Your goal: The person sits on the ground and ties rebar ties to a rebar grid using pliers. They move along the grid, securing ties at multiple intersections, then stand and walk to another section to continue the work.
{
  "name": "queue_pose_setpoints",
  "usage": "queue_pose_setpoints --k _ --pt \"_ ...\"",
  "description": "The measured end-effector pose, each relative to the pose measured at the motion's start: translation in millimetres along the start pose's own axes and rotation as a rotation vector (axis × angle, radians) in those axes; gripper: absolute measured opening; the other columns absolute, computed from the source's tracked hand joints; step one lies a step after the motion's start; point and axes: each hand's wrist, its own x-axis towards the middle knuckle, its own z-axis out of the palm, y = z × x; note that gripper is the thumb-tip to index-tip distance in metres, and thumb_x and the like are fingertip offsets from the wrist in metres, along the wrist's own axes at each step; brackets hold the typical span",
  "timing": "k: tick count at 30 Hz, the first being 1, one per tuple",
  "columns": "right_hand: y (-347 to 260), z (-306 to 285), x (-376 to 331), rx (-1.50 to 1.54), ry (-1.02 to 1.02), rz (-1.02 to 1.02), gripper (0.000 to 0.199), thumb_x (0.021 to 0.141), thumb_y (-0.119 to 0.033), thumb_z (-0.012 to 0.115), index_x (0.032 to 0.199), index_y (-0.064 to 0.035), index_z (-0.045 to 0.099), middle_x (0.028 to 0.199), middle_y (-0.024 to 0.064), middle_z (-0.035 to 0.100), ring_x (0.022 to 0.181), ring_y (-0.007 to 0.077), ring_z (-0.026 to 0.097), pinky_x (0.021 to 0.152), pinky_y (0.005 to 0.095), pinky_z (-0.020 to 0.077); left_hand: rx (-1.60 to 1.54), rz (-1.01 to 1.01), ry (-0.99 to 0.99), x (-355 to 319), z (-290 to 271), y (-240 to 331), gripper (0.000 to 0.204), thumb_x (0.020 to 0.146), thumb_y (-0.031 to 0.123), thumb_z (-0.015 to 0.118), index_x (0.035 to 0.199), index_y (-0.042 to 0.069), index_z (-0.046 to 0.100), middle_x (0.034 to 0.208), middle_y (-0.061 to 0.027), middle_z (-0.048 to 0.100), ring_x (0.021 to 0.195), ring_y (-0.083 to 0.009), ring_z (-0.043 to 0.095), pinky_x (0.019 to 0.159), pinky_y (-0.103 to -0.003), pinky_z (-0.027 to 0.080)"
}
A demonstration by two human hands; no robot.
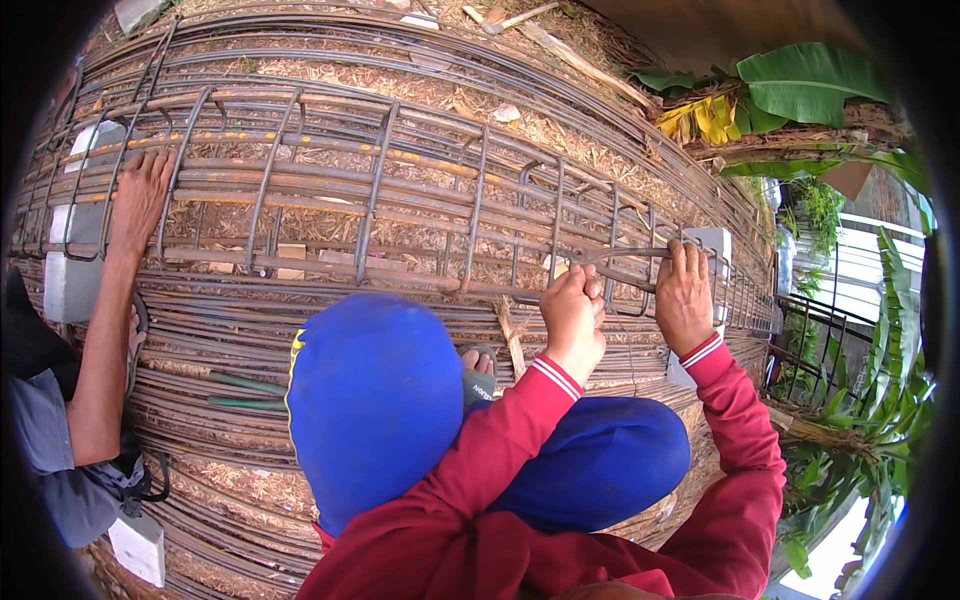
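Spanning the view from left to right, a long, rust-brown steel-bar cage with squarish hoops (377, 185) lies with its axis crosswise.
Slanting lower toward the right, it passes a pale rectangular block (713, 241). At its near side, the right hand (686, 293) curls partly closed and the left hand (574, 303) closes fist-like, gripping opposite ends of a slim, dark metal piece (632, 252) pointing left-right.
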Motion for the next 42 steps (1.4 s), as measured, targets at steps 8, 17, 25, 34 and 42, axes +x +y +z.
queue_pose_setpoints --k 8,17,25,34,42 --pt "-17 -9 7 -0.071 0.099 0.048 0.052 0.086 -0.013 0.052 0.133 0.0080 0.050 0.146 0.0175 0.037 0.143 0.0376 0.025 0.117 0.0534 0.0196 -0.058 -0.028 -0.028 2 0 0 0.018 0.103 0.021 0.047 0.099 0.006 0.057 0.065 0.0029 0.049 0.048 -0.0058 0.037 0.041 -0.021 0.025" --pt "-19 -9 11 -0.068 0.201 0.064 0.048 0.085 -0.014 0.052 0.129 0.0071 0.053 0.145 0.0164 0.038 0.142 0.0360 0.027 0.118 0.0529 0.0181 -0.107 -0.036 -0.046 3 0 -1 0.017 0.102 0.021 0.048 0.100 0.006 0.057 0.066 0.0026 0.049 0.047 -0.0059 0.037 0.042 -0.021 0.026" --pt "10 -42 17 0.044 0.014 -0.185 0.018 0.082 -0.015 0.058 0.093 -0.0018 0.062 0.117 0.0143 0.054 0.119 0.0310 0.048 0.097 0.0435 0.0412 0.061 0.059 -0.093 0 2 -7 0.028 0.103 0.033 0.048 0.100 0.007 0.056 0.071 0.0013 0.052 0.053 -0.0051 0.041 0.043 -0.019 0.029" --pt "6 -50 11 0.924 -0.667 0.076 0.044 0.096 -0.034 0.056 0.075 0.0025 0.065 0.063 0.0151 0.064 0.058 0.0292 0.065 0.059 0.0411 0.0518 0.195 -0.014 -0.171 37 -14 -24 0.044 0.092 0.050 0.063 0.102 0.008 0.057 0.094 -0.0077 0.066 0.083 -0.0131 0.059 0.068 -0.029 0.049" --pt "-12 -17 -14 1.556 -0.894 0.311 0.036 0.100 -0.028 0.053 0.088 0.0045 0.062 0.068 0.0115 0.064 0.054 0.0175 0.063 0.046 0.0299 0.0497 -0.317 -0.147 -0.481 59 -22 -24 0.035 0.095 0.038 0.062 0.110 0.006 0.058 0.090 -0.0035 0.061 0.091 -0.0215 0.062 0.091 -0.037 0.050"
